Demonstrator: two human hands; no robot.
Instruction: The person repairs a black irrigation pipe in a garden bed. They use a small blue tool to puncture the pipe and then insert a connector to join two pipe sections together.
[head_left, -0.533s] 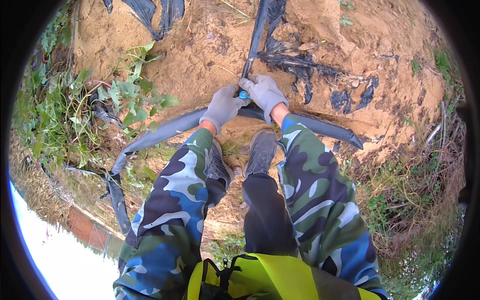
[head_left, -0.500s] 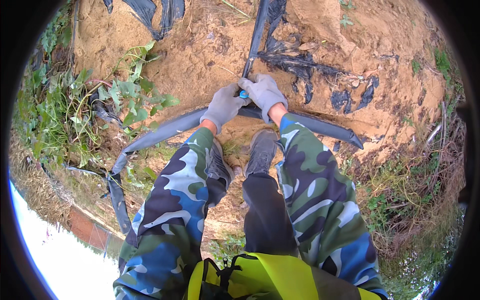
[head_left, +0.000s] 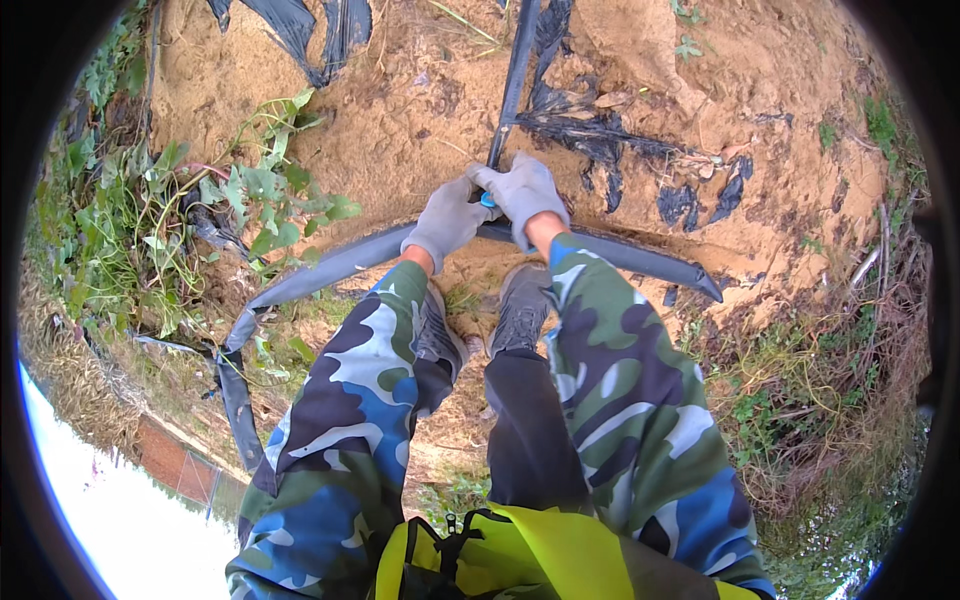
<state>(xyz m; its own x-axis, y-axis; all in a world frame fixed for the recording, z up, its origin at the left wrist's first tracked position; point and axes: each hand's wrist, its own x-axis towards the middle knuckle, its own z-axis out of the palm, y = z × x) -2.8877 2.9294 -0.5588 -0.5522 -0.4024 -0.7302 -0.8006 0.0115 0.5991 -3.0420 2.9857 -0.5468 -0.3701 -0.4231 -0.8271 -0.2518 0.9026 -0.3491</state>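
Observation:
A small blue hose fitting [head_left: 488, 199] shows between my gloved hands, where a thin black hose [head_left: 516, 72] runs down to a wide dark grey hose [head_left: 345, 260] lying across the sandy soil. My left hand [head_left: 447, 218], in a grey glove, closes round the fitting from the left. From the right, my right hand [head_left: 523, 192] bends its fingers over the lower end of the thin hose, just above the fitting. The fingertips of both hands overlap there and hide the joint itself. Past my right wrist, the wide hose goes on to a folded end [head_left: 708, 285].
Torn black plastic film [head_left: 600, 130] lies at the far right, with more film [head_left: 300, 35] at the far left. Leafy vines [head_left: 265, 195] spread at left. Dry brush [head_left: 830, 380] borders the right. My shoes [head_left: 522, 305] stand just behind the wide hose.
My right hand has shifted slightly left and nearer to me, its fingers now further over the hose joint. The left hand has barely moved.

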